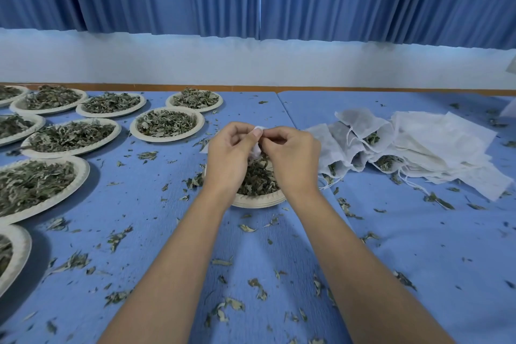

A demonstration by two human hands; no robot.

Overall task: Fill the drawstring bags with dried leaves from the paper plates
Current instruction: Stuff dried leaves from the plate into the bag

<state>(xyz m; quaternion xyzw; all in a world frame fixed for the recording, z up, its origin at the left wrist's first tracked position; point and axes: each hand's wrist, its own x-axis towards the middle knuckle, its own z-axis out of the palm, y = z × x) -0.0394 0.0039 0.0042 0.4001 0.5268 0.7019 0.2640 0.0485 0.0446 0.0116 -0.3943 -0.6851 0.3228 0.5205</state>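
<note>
Your left grip [227, 153] and right grip [293, 155] both pinch drawstring bag [256, 150]; likely soft, light, flimsy. Hold at mouth hem.

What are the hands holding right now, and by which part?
The left hand and right hand both pinch a white drawstring bag near its top edge, over a paper plate.

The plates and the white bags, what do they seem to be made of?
Plates: likely moulded paper pulp, matte off-white, with an embossed ribbed rim. Bags: probably thin non-woven fabric or filter paper, matte white, slightly see-through, as leaves show darkly through them.
</note>
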